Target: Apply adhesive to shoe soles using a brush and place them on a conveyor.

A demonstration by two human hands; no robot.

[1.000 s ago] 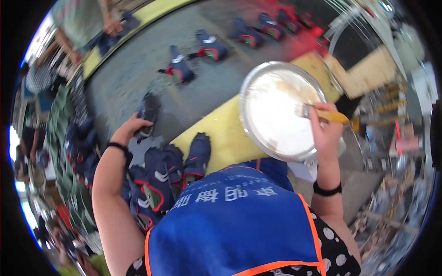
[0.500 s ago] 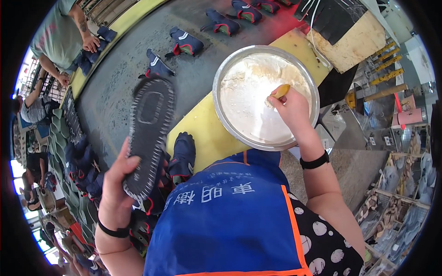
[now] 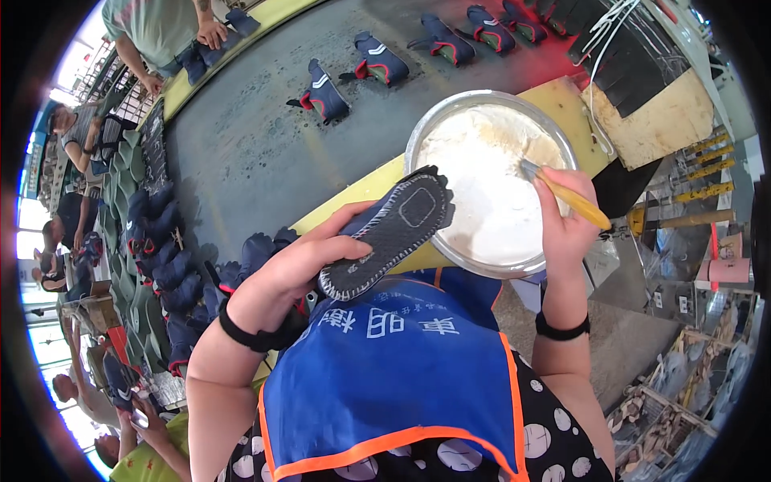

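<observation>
My left hand is closed around a navy shoe upper, its black bottom turned up and ringed with white stitching. The toe-to-heel length slants up toward a wide metal bowl, and the far end overlaps the bowl's left rim. White creamy paste fills much of the bowl. Over the bowl's right side, my right hand grips a brush by its yellow handle. The brush's metal part points left above the paste; its bristle tip is hard to make out.
Several navy shoe uppers with red trim stand in a row on the dark conveyor belt. More uppers and green soles pile up at left. A co-worker's hand touches uppers at the far left. Cables hang at upper right.
My left hand has brought the shoe upper right, to the bowl's edge, and tilted it. My right hand has lifted the brush from the paste and swung its handle rightward.
</observation>
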